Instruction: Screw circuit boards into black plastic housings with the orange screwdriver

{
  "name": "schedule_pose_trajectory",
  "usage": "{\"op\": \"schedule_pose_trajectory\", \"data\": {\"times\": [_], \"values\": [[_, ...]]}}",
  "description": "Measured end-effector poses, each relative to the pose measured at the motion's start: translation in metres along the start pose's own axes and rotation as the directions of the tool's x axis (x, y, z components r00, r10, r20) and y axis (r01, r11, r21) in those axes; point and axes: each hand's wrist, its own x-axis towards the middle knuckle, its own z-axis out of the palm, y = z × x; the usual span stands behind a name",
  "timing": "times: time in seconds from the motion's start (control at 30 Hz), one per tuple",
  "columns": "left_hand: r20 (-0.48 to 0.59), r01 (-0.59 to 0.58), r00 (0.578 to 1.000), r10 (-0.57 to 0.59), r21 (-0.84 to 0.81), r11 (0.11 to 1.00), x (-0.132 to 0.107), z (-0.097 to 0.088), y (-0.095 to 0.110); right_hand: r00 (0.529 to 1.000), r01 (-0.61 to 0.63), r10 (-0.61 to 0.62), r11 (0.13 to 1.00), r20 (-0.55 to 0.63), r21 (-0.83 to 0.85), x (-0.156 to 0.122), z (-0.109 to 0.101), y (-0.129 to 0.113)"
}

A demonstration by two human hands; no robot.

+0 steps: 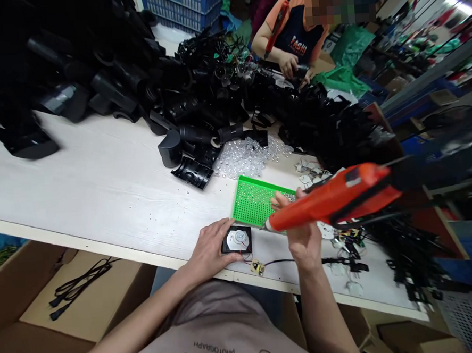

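Note:
My left hand (pixel 213 248) grips a small black square housing (pixel 225 247) on the table, fingers at its far edge and thumb at its near edge. Inside the housing sits a whitish plate (pixel 240 239) with a round centre and thin red wires. Those wires lead to a small circuit board (pixel 257 267) with a yellow component, from which a black cord runs right. An orange electric screwdriver (pixel 321 200) lies across my right hand (pixel 306 241), its tip pointing left; the hand is closed round it, partly hidden. Some fingertips show over a green perforated tray (pixel 241 203) with small screws (pixel 289 196).
Clear plastic pieces (pixel 243 157) lie heaped behind the tray. Black casings (pixel 114 93) and wiring (pixel 221 60) pile along the back. Black cables (pixel 408 251) lie right. Cardboard box (pixel 67 293) stands below the table's left edge. Opposite, another person (pixel 297 39) handles a dark part.

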Motion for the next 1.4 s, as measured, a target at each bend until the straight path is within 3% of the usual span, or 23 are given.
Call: {"op": "schedule_pose_trajectory", "data": {"times": [0.07, 0.13, 0.2, 0.27, 0.33, 0.4, 0.47, 0.5, 0.57, 0.67, 0.73, 0.83, 0.9, 0.97, 1.0, 1.03, 1.1, 1.17, 1.2, 1.27, 1.33, 1.4], "values": [[0.019, -0.02, 1.0, 0.02, -0.021, 1.0, -0.001, -0.003, -0.004, 0.999, -0.043, 0.044, 0.955, -0.004, -0.295, -0.011, -0.009, 0.004], [0.01, -0.018, 1.0, 0.018, -0.009, 1.0, -0.002, -0.003, -0.005, 0.981, -0.052, 0.144, 0.84, 0.129, -0.54, -0.023, -0.003, 0.013], [-0.01, -0.01, 1.0, 0.01, 0.016, 1.0, -0.001, -0.001, -0.004, 0.925, 0.007, 0.253, 0.736, 0.284, -0.677, -0.032, 0.013, 0.024], [-0.024, -0.01, 1.0, 0.01, 0.028, 1.0, 0.001, 0.001, -0.002, 0.911, 0.046, 0.272, 0.678, 0.309, -0.733, -0.036, 0.031, 0.033], [-0.023, -0.012, 1.0, 0.013, 0.026, 1.0, 0.002, 0.0, -0.001, 0.93, 0.05, 0.233, 0.686, 0.285, -0.726, -0.038, 0.042, 0.037], [-0.019, -0.012, 1.0, 0.012, 0.025, 1.0, 0.004, -0.002, -0.002, 0.955, 0.007, 0.192, 0.747, 0.226, -0.664, -0.038, 0.041, 0.038], [-0.017, -0.011, 1.0, 0.011, 0.031, 0.999, 0.004, -0.005, -0.004, 0.979, -0.139, 0.196, 0.83, 0.048, -0.54, -0.039, 0.032, 0.039], [-0.016, -0.007, 1.0, 0.008, 0.037, 0.999, 0.004, -0.007, -0.005, 0.97, -0.238, 0.234, 0.875, -0.061, -0.422, -0.04, 0.028, 0.039], [-0.007, -0.005, 1.0, 0.006, 0.05, 0.999, 0.003, -0.009, -0.005, 0.905, -0.395, 0.373, 0.915, -0.204, -0.076, -0.044, 0.021, 0.041], [-0.028, -0.04, 0.999, 0.041, 0.059, 0.997, 0.001, -0.006, 0.006, 0.813, -0.45, 0.544, 0.812, -0.206, 0.371, -0.051, 0.02, 0.045], [-0.083, -0.065, 0.994, 0.067, 0.026, 0.998, 0.001, 0.0, 0.022, 0.791, -0.439, 0.578, 0.765, -0.201, 0.472, -0.058, 0.023, 0.045], [-0.077, -0.048, 0.996, 0.035, -0.17, 0.984, 0.005, 0.01, 0.05, 0.835, -0.433, 0.522, 0.817, -0.173, 0.381, -0.068, 0.022, 0.036], [0.004, 0.032, 0.999, -0.033, -0.386, 0.922, 0.008, 0.015, 0.064, 0.915, -0.383, 0.395, 0.915, -0.082, 0.129, -0.074, 0.008, 0.027], [0.115, 0.148, 0.989, -0.098, -0.594, 0.791, 0.01, 0.017, 0.073, 0.966, -0.234, 0.253, 0.942, 0.052, -0.239, -0.081, -0.018, 0.018], [0.175, 0.203, 0.978, -0.112, -0.682, 0.702, 0.011, 0.018, 0.074, 0.973, -0.147, 0.208, 0.89, 0.096, -0.432, -0.086, -0.033, 0.016], [0.235, 0.25, 0.966, -0.106, -0.753, 0.608, 0.011, 0.018, 0.075, 0.975, -0.088, 0.193, 0.785, 0.107, -0.613, -0.09, -0.05, 0.016], [0.326, 0.319, 0.943, -0.058, -0.846, 0.426, 0.011, 0.018, 0.075, 0.974, -0.071, 0.223, 0.465, 0.04, -0.883, -0.101, -0.082, 0.02], [0.363, 0.354, 0.931, -0.019, -0.895, 0.272, 0.01, 0.02, 0.077, 0.963, -0.07, 0.268, 0.16, -0.025, -0.985, -0.111, -0.107, 0.028], [0.37, 0.364, 0.929, -0.01, -0.907, 0.211, 0.01, 0.02, 0.078, 0.963, -0.052, 0.268, 0.054, -0.035, -0.997, -0.114, -0.117, 0.032], [0.371, 0.37, 0.928, -0.004, -0.923, 0.107, 0.008, 0.02, 0.082, 0.984, -0.015, 0.173, -0.09, -0.03, -0.996, -0.118, -0.129, 0.033], [0.37, 0.369, 0.929, 0.012, -0.928, 0.047, 0.005, 0.017, 0.084, 0.999, -0.034, -0.029, -0.187, -0.029, -0.982, -0.116, -0.135, 0.024], [0.344, 0.344, 0.939, 0.014, -0.939, 0.012, 0.001, 0.008, 0.082, 0.97, -0.059, -0.243, -0.18, -0.013, -0.982, -0.111, -0.133, 0.006]]}}
